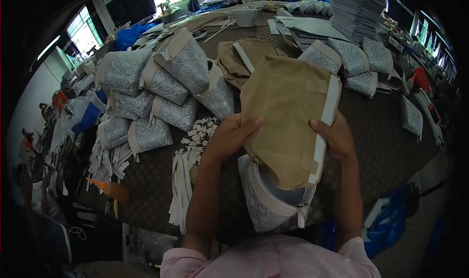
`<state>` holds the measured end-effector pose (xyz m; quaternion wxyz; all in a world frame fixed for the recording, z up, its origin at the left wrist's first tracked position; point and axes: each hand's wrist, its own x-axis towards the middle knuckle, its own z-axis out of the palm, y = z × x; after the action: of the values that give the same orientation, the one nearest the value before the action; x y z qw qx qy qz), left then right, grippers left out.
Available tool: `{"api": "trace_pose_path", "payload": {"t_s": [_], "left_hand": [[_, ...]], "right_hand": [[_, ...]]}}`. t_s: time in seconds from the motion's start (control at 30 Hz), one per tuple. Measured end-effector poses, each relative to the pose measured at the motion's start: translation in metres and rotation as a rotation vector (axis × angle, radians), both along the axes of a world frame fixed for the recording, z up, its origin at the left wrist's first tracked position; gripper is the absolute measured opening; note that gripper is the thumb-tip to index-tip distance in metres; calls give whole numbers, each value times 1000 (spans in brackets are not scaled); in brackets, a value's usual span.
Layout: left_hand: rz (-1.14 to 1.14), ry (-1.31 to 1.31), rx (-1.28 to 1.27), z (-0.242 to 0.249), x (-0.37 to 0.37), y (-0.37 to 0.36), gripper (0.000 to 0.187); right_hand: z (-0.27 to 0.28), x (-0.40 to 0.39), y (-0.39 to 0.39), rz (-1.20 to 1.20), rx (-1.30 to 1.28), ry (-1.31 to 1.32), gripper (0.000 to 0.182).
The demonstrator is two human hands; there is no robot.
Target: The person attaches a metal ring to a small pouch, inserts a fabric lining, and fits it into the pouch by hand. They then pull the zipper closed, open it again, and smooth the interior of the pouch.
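Observation:
Both hands hold a tan fabric piece [288,107] with a white strip along its right edge. My left hand [234,134] grips its left side, thumb on top and fingers hidden beneath. My right hand [337,134] closes on the right edge by the white strip, thumb on top. Just below the fabric lies an open patterned grey pouch [264,204] with a zipper along its mouth, partly covered by the tan piece. Behind it, another tan piece [239,58] rests on the table.
Patterned grey pouches [171,85] are heaped at the left, more [349,58] at the right back beside a tall stack of grey sheets [359,14]. Pale strips [181,190], small scraps [200,131] and an orange-tipped bottle [116,191] lie on the dark table [386,156].

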<state>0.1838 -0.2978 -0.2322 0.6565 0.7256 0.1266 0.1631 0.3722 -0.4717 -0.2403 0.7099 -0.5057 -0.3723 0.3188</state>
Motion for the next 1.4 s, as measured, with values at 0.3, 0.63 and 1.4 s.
{"api": "trace_pose_path", "payload": {"t_s": [0.3,0.63,1.4], "left_hand": [[167,-108,-39,-36,-62,-26,59],[375,-337,-306,-17,-81,-9,34],[248,63,22,-53,-107,-34,40]], "right_hand": [[-36,-51,34,-4,118,419,42],[-7,-75,44,133,-45,79,49],[17,-43,-12,115,197,342,26]]}}
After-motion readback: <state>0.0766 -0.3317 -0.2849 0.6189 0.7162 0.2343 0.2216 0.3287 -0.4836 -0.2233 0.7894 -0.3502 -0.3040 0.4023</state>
